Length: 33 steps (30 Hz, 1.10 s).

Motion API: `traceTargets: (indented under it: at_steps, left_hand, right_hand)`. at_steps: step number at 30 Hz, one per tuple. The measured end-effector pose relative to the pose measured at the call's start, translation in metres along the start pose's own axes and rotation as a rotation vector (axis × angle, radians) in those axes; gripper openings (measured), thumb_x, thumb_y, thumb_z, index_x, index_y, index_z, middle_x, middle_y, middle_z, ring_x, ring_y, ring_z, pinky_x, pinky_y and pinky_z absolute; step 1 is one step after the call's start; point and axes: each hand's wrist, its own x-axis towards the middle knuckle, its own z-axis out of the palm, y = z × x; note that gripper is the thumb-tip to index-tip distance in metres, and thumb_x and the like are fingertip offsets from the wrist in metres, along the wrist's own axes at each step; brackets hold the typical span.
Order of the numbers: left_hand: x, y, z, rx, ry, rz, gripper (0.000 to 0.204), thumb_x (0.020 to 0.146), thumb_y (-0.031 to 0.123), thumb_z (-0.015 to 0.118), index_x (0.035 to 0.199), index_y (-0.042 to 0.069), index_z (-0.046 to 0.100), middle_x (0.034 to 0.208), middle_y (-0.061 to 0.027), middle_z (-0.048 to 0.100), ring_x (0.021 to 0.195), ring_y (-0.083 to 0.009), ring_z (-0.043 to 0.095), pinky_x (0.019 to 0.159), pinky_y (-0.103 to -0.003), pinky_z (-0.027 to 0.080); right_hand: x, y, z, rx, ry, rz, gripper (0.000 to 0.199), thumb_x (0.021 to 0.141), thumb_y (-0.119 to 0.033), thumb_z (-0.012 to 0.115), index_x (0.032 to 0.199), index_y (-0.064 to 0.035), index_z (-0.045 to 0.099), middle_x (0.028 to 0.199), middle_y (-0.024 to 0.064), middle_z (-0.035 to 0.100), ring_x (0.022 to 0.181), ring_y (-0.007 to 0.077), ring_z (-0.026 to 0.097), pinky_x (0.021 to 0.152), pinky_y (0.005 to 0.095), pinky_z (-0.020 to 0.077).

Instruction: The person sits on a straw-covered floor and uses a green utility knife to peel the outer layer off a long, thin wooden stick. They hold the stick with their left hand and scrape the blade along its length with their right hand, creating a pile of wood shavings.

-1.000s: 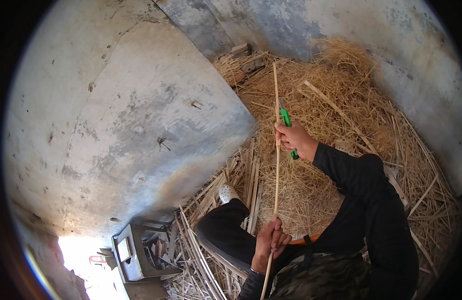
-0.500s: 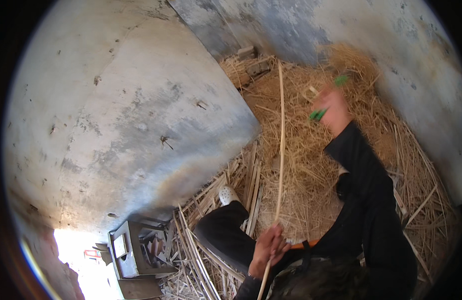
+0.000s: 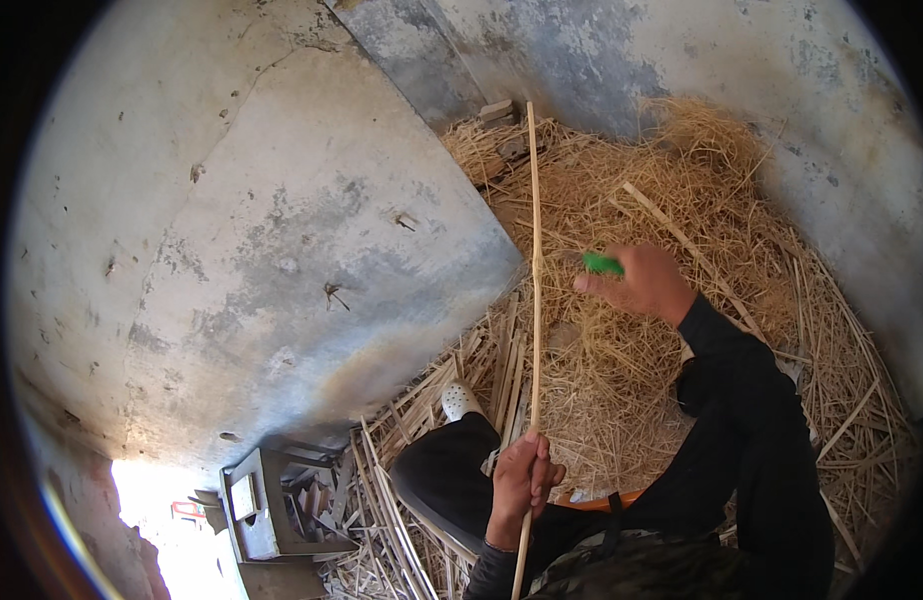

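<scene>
A long, thin pale wooden stick (image 3: 537, 290) stands lengthwise before me, its far end near the back wall. My left hand (image 3: 522, 485) is closed around its lower part, close to my lap. To the right of the stick, my right hand (image 3: 650, 282) grips a small green-handled tool (image 3: 604, 263) whose working end is hard to make out. That tool points toward the stick, with a gap between them. Behind the right hand, a flat pale strip (image 3: 672, 230) lies slantwise on a heap of straw-like shavings (image 3: 612, 370).
Grey, flaking walls (image 3: 312, 230) rise on the left and at the back. Loose sticks (image 3: 852, 400) lie along the right, with more beside my white shoe (image 3: 460, 400). A worn cabinet (image 3: 257, 505) stands at lower left by a bright opening. Something orange (image 3: 592, 503) shows between my legs.
My right hand has come nearer to me and slightly left, toward the stick. The stick's far end has shifted left, and the pale strip now shows on the shavings.
</scene>
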Motion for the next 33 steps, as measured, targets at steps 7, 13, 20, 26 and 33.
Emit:
traceTargets:
  at_steps: [7, 13, 20, 26, 33]
  left_hand:
    - [0.001, 0.006, -0.005, 0.153, 0.009, 0.025, 0.032, 0.104, 0.028, 0.037, 0.084, 0.006, 0.048, 0.042, 0.0001, 0.035, 0.033, -0.0089, 0.022, 0.045, -0.023, 0.028]
    - [-0.011, 0.004, -0.001, 0.179, 0.045, 0.009, 0.030, 0.104, 0.027, 0.036, 0.084, 0.009, 0.049, 0.042, 0.0044, 0.032, 0.031, -0.0071, 0.022, 0.045, -0.024, 0.028]
    - [-0.014, 0.009, -0.006, -0.076, -0.033, 0.005, 0.030, 0.104, 0.029, 0.035, 0.085, 0.009, 0.047, 0.040, 0.0044, 0.029, 0.030, -0.0074, 0.022, 0.043, -0.024, 0.027]
    - [-0.016, 0.002, -0.006, -0.030, -0.007, -0.048, 0.031, 0.104, 0.030, 0.034, 0.083, 0.010, 0.046, 0.040, 0.0040, 0.029, 0.029, -0.0081, 0.022, 0.041, -0.024, 0.027]
    - [-0.031, -0.003, -0.006, 0.062, -0.047, -0.125, 0.035, 0.105, 0.031, 0.034, 0.082, 0.007, 0.044, 0.040, 0.0018, 0.032, 0.029, -0.0100, 0.024, 0.045, -0.023, 0.033]
  right_hand:
    - [-0.054, -0.046, 0.054, -0.107, -0.114, -0.406, 0.070, 0.079, -0.078, 0.049, 0.064, -0.0108, 0.062, 0.043, 0.0019, 0.043, 0.035, 0.0162, 0.044, 0.037, 0.0355, 0.0334]
    - [-0.017, -0.023, 0.058, -0.239, -0.131, -0.162, 0.074, 0.079, -0.080, 0.045, 0.056, -0.0110, 0.060, 0.040, 0.0027, 0.042, 0.034, 0.0157, 0.046, 0.035, 0.0338, 0.0337]
    - [-0.049, -0.056, 0.080, -0.124, 0.021, -0.440, 0.078, 0.079, -0.084, 0.037, 0.046, -0.0136, 0.045, 0.037, -0.0010, 0.032, 0.030, 0.0139, 0.035, 0.031, 0.0331, 0.0271]
    - [-0.018, -0.020, 0.077, -0.229, 0.029, -0.281, 0.081, 0.076, -0.086, 0.039, 0.046, -0.0120, 0.050, 0.037, 0.0012, 0.036, 0.030, 0.0164, 0.036, 0.033, 0.0348, 0.0272]
    - [0.017, 0.070, 0.090, -0.227, 0.392, -0.241, 0.075, 0.089, -0.074, 0.034, 0.048, -0.0120, 0.042, 0.040, 0.0016, 0.031, 0.032, 0.0135, 0.031, 0.035, 0.0329, 0.0272]
